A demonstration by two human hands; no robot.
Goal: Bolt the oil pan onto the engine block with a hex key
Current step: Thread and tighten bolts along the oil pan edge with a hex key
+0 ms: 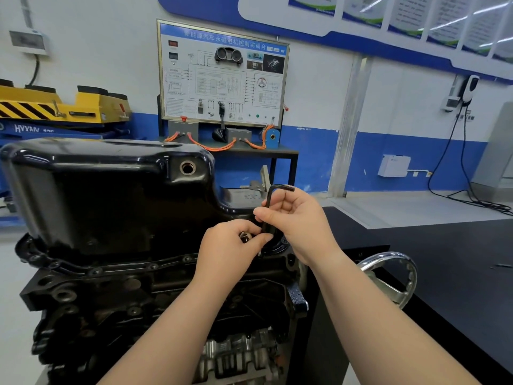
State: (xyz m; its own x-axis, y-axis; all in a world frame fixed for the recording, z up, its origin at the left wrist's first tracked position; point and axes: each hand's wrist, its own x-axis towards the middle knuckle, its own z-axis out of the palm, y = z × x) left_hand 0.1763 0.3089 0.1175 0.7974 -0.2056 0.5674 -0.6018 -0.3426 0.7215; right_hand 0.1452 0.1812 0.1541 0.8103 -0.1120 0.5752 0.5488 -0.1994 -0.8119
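Oil pan (pixel 111 190) seated, near-edge bolts (pixel 152 265) fitted; its right corner judged unfinished, hex key (pixel 268 204) gripped by right hand (pixel 297 218) and left hand (pixel 230 248).

bright, even indoor light is filling the room from overhead. long white streaks of glare are running across the glossy wall posters (pixel 444 20). small highlights are gleaming on the black oil pan (pixel 97 190) and the chrome handwheel (pixel 385 258). the wide lens is bending straight wall lines near the edges, and the training board (pixel 222 73) print is looking soft.
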